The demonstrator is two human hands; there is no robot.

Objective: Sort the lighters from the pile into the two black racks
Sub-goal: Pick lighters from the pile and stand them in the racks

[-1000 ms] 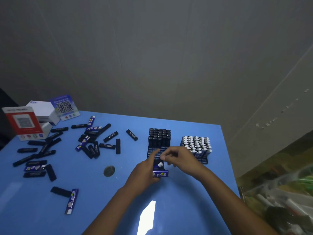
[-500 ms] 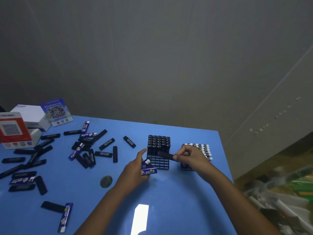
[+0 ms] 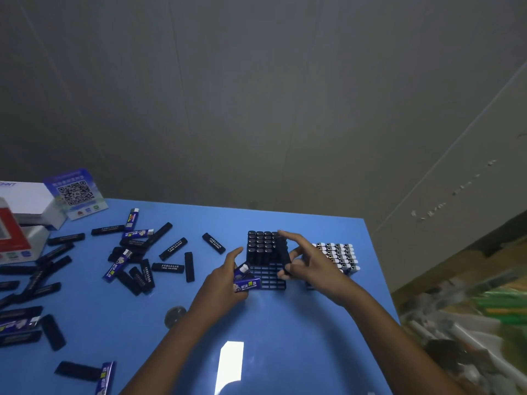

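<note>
right hand point(image 3: 309, 266) holding black lighter point(image 3: 282, 256) over rack point(image 3: 269, 279), left hand point(image 3: 225, 283) gripping blue lighter point(image 3: 246, 284)

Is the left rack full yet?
Not full. The left rack has black lighters in its far rows, while near slots show empty.

Single head view, above near edge of blue table point(image 3: 285, 352), facing forward-down; grey wall point(image 3: 256, 95) beyond far edge.

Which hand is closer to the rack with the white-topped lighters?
Right. The right hand sits just in front of that rack, overlapping its near-left edge. The left hand is farther left, beyond the other rack.
</note>
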